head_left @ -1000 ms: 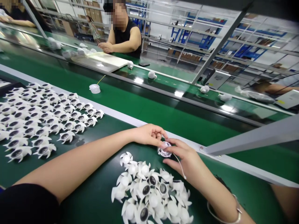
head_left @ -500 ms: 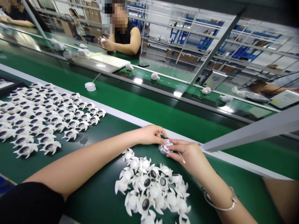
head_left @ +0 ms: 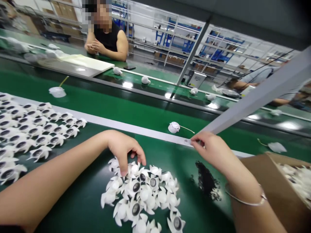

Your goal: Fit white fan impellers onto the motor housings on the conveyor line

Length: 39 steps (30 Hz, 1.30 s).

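Note:
My left hand (head_left: 126, 150) hangs over the far side of a loose pile of white fan wheels (head_left: 145, 194), thumb and fingers apart. Its thumb tip is at one wheel; whether it touches cannot be made out. At the white rail (head_left: 145, 132), my right hand (head_left: 213, 152) has its fingertips drawn together, with nothing visible in them. Just beyond the rail, a round white housing (head_left: 174, 127) lies on the green belt (head_left: 136, 113), its thin wire pointing right. Below the right hand is a patch of small black pieces (head_left: 206, 178).
Rows of white fan wheels (head_left: 36, 131) cover the left of the table. A cardboard box (head_left: 264, 174) of white parts stands at right. More wired housings (head_left: 57, 92) sit on the belt. A slanted grey post (head_left: 240, 100) rises near my right hand. A co-worker (head_left: 107, 38) sits opposite.
The white housing has left both hands and now lies on the belt. My left hand has moved down to the pile. The view has swung right, showing the black pieces and the box.

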Each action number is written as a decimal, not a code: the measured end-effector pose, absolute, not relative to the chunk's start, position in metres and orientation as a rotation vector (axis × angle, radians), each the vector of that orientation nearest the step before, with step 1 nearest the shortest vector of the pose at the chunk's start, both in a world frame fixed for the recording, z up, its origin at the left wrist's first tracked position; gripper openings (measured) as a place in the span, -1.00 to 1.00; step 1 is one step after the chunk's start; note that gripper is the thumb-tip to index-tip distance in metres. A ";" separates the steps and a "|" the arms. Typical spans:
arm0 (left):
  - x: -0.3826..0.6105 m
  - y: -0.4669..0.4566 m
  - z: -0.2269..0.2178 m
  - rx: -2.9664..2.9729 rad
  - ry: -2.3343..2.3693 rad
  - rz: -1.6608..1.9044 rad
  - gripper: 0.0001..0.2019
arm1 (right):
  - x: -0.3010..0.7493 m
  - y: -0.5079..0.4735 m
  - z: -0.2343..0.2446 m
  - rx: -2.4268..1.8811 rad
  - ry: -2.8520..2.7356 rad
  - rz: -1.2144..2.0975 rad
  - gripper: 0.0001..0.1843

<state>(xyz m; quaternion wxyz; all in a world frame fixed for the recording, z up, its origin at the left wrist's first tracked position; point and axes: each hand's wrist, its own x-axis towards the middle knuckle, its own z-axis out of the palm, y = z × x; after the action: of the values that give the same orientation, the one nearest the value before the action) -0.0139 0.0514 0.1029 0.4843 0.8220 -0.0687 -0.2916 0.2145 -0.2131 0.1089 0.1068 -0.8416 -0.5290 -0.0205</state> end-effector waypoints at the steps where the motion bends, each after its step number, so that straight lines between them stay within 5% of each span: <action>1: -0.013 0.050 0.103 2.029 -0.169 -0.711 -0.37 | 0.215 -0.223 0.113 -2.493 -1.616 0.122 -0.77; 4: -0.009 0.047 0.099 2.087 -0.188 -0.718 -0.47 | 0.209 -0.249 0.113 -2.467 -1.696 0.493 -0.73; 13: -0.002 0.045 0.084 2.079 -0.048 -0.633 -0.69 | 0.184 -0.295 0.063 -2.350 -1.626 0.312 -0.69; 27: 0.001 0.048 0.064 2.072 0.139 -0.245 -0.37 | 0.176 -0.296 0.050 -2.308 -2.175 -0.370 -0.71; 39: 0.001 0.041 0.056 2.285 -0.229 0.011 -0.57 | 0.140 -0.166 0.075 -1.852 -1.715 0.309 -0.87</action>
<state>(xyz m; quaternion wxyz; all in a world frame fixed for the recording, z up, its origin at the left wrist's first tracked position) 0.0010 0.0411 0.0556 0.4102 0.9074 -0.0911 0.0043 0.1398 -0.1663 0.0749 0.2948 -0.6958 -0.6445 0.1161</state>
